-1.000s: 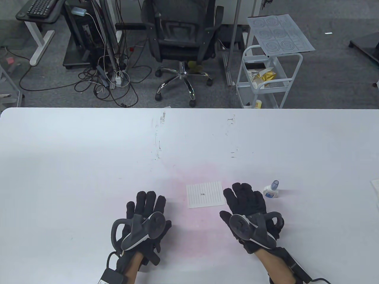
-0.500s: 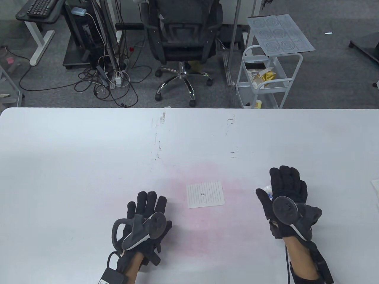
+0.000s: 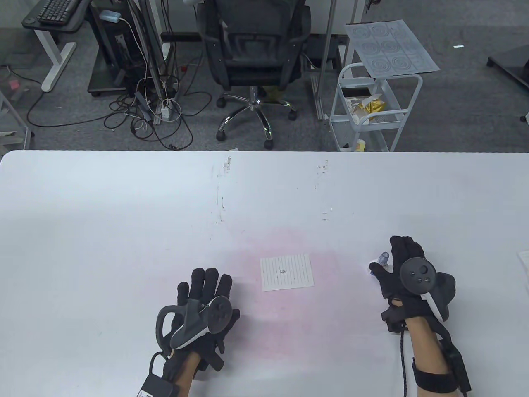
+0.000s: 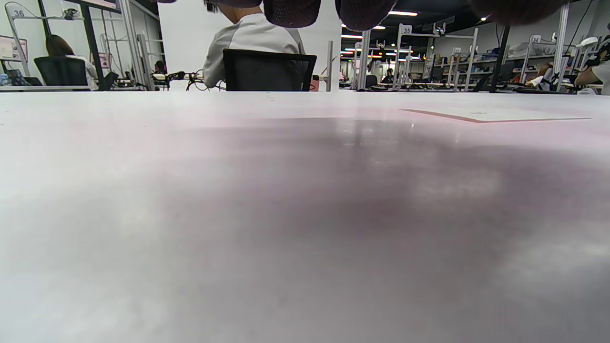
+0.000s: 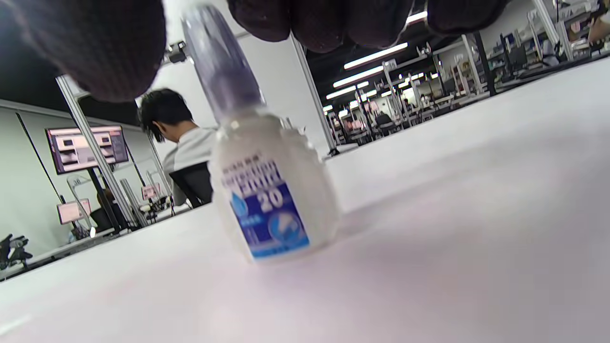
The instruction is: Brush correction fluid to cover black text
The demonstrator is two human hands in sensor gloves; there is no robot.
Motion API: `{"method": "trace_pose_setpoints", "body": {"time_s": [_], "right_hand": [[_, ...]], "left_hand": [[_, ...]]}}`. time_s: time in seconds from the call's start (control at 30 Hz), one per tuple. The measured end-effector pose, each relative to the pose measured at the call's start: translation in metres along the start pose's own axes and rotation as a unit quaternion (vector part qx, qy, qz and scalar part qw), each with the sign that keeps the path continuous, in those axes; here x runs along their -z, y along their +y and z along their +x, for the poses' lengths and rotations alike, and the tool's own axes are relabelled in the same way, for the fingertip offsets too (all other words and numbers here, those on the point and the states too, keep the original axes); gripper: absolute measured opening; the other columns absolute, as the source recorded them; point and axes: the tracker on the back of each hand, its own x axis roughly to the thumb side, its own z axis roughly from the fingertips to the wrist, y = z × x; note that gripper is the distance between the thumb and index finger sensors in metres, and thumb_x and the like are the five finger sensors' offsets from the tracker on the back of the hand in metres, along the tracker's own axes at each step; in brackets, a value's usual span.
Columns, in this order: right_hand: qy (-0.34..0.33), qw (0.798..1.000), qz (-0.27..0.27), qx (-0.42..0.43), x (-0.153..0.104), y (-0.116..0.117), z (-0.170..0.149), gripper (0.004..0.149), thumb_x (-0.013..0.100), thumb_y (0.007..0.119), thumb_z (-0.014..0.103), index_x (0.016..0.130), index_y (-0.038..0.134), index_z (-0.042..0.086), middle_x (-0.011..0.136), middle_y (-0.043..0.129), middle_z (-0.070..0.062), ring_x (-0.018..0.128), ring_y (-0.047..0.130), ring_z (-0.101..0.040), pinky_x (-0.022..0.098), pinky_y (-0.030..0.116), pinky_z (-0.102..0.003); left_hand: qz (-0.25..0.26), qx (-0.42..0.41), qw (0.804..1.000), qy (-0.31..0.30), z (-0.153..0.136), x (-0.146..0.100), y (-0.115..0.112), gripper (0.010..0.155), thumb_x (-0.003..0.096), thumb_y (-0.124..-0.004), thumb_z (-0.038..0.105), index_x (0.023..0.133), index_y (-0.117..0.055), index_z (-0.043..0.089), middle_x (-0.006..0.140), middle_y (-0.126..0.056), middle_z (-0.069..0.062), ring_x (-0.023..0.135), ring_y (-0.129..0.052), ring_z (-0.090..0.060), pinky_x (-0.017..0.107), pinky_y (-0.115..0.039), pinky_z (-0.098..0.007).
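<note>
Our right hand (image 3: 407, 273) had swung from beside the paper (image 3: 287, 272) to the correction fluid bottle (image 5: 267, 200) near the table's (image 3: 124, 215) right edge — fingers curled around it, grasp unconfirmed — left hand (image 3: 204, 297) resting flat.

White table (image 4: 238, 214) with pinkish tint; flat paper sheet (image 4: 495, 115) far right; gloved fingertips (image 4: 291, 10) at top edge; seated person (image 4: 252, 40) beyond.
</note>
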Motion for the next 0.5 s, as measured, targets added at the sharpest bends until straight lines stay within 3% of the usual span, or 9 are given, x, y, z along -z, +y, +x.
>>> {"method": "trace_pose_setpoints", "body": {"time_s": [0.13, 0.33, 0.5], "right_hand": [[0.011, 0.999, 0.043, -0.004, 0.0076, 0.0109, -0.0055, 0.079, 0.036, 0.083, 0.054, 0.1, 0.051, 0.021, 0.102, 0.051, -0.008, 0.094, 0.063, -0.044, 0.065, 0.056, -0.063], [0.005, 0.998, 0.055, 0.0, 0.0096, 0.0125, -0.0052, 0.063, 0.037, 0.086, 0.049, 0.092, 0.066, 0.023, 0.092, 0.07, -0.004, 0.08, 0.084, -0.039, 0.061, 0.065, -0.059], [0.009, 0.999, 0.051, -0.004, 0.009, 0.0122, -0.0048, 0.058, 0.037, 0.087, 0.048, 0.087, 0.07, 0.024, 0.087, 0.075, -0.003, 0.073, 0.089, -0.036, 0.06, 0.068, -0.057]], "left_hand": [[-0.001, 0.001, 1.0, 0.0, 0.0, 0.0002, -0.0001, 0.079, 0.0394, -0.059, 0.067, 0.108, -0.038, 0.035, 0.119, -0.034, -0.005, 0.112, -0.035, -0.038, 0.078, -0.041, -0.062], [-0.002, 0.002, 1.0, 0.0, 0.0003, 0.0002, -0.0003, 0.079, 0.0394, -0.059, 0.067, 0.108, -0.039, 0.035, 0.119, -0.034, -0.005, 0.112, -0.035, -0.038, 0.078, -0.041, -0.062], [-0.001, 0.002, 1.0, 0.0, 0.0004, 0.0003, -0.0002, 0.079, 0.0394, -0.059, 0.067, 0.108, -0.039, 0.035, 0.119, -0.034, -0.005, 0.112, -0.035, -0.038, 0.078, -0.041, -0.062]]}}
